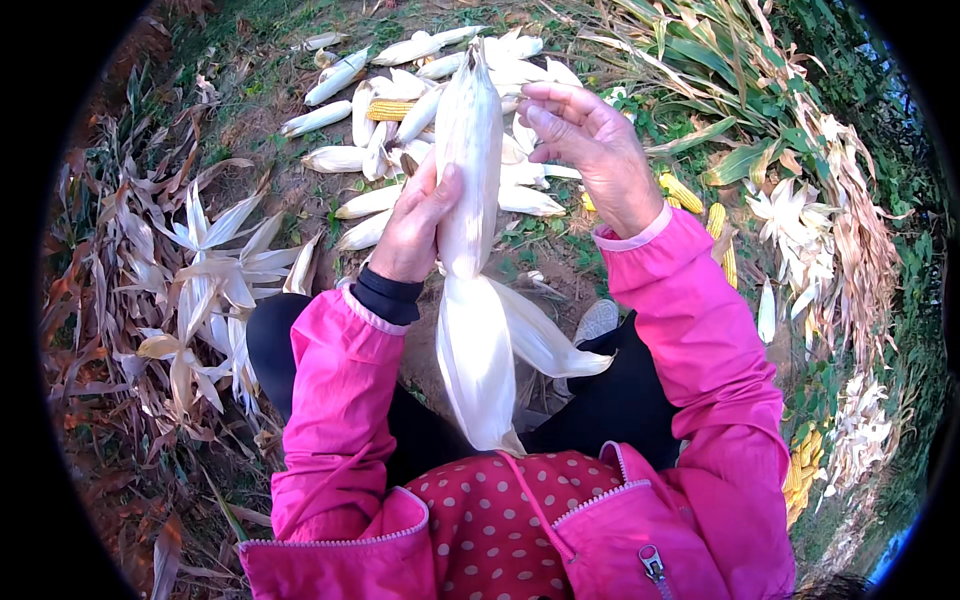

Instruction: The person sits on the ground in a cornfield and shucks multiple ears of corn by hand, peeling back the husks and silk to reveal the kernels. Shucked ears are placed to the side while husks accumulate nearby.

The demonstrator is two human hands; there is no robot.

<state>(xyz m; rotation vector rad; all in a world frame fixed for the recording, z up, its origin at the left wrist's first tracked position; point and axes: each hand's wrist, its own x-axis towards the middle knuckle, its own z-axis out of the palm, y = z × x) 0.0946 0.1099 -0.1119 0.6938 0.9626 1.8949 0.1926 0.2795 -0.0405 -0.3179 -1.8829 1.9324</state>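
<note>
My left hand point(418, 222) is wrapped round the lower part of an ear of corn point(468, 150), which stands nearly upright in front of me. Pale husk still covers the ear. Two peeled husk leaves point(478, 360) hang from its lower end toward my lap. To the right of the ear's upper part, my right hand point(590, 145) is raised with its fingers apart and nothing in them. Beyond both hands lies a heap of unhusked ears point(400, 80), with a bare yellow cob point(390, 110) showing among them.
Stripped husks point(215, 270) pile up at the left. Husked yellow cobs point(682, 192) lie right of my right forearm, with more yellow cobs point(803, 465) at the lower right. Cut stalks and leaves point(690, 50) cover the far right, above loose husks point(795, 235).
</note>
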